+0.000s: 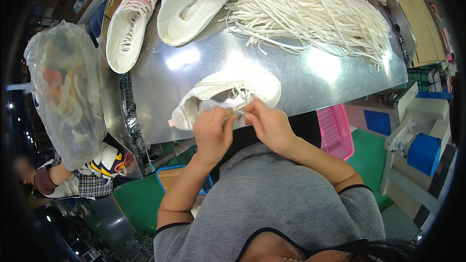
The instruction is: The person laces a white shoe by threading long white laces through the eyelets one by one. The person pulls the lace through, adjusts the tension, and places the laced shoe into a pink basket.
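Both hands, left [212, 133] and right [268, 122], pinched a lace [238, 110] at the shoe [228, 90]; a loose grip risked it slipping back out of the eyelet.

White laces [315, 12], perhaps a pink basket [334, 131].

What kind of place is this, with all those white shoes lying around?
Most likely a shoe factory's lacing station. Both hands, left hand and right hand, work on a white sneaker on a metal workbench, beside a heap of loose white laces and more unfinished sneakers.
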The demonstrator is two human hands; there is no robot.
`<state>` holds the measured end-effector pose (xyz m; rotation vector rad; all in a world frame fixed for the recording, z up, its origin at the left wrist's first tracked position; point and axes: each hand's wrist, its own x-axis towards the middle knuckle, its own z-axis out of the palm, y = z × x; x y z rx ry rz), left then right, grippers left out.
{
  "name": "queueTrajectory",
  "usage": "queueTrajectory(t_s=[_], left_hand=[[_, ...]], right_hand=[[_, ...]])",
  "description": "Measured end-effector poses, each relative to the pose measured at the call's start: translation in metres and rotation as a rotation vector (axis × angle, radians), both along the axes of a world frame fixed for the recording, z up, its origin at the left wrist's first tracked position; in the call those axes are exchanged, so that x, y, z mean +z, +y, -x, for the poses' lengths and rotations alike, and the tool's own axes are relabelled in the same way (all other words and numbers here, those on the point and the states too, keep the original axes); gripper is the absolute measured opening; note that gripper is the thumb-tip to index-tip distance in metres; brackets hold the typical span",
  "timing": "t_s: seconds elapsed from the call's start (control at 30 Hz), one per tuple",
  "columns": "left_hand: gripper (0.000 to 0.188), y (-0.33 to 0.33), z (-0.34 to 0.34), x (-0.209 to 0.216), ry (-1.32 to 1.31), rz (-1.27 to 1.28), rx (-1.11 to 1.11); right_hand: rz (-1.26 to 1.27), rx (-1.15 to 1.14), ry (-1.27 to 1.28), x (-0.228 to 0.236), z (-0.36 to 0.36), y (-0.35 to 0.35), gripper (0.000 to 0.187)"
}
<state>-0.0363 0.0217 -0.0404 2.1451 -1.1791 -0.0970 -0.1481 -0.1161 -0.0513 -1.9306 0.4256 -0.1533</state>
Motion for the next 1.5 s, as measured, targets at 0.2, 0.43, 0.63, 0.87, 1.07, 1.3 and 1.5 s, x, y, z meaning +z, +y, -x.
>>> queueTrajectory(t_s=[0.2,0.43,0.63,0.87,1.07,1.3,1.5], left_hand=[[0.019,0.0,0.015,-0.006,-0.058,0.045,0.078],[0.033,0.0,0.001,0.014,0.255,0.034,-0.045],[0.025,0.001,0.0,0.015,0.381,-0.02,0.004],[0.017,-0.004,0.001,0.011,0.292,0.048,0.014],[0.015,-0.006,0.003,0.013,0.277,0.079,-0.017],[0.014,-0.003,-0.005,0.014,0.411,-0.004,-0.062],[0.016,-0.003,-0.013,0.022,0.516,-0.079,-0.092]], right_hand=[[0.247,0.021,0.059,-0.006,-0.015,0.004,0.021],[0.198,0.037,-0.076,0.0,0.008,-0.005,0.03],[0.318,0.06,-0.019,0.02,0.032,-0.012,0.039],[-0.718,-0.29,-0.003,0.016,0.033,-0.019,0.025],[-0.787,-0.243,-0.051,-0.005,0.007,-0.012,0.02],[-0.482,-0.17,-0.15,-0.007,0.01,-0.016,0.016],[-0.329,0.066,-0.036,0.007,0.004,-0.03,0.017]])
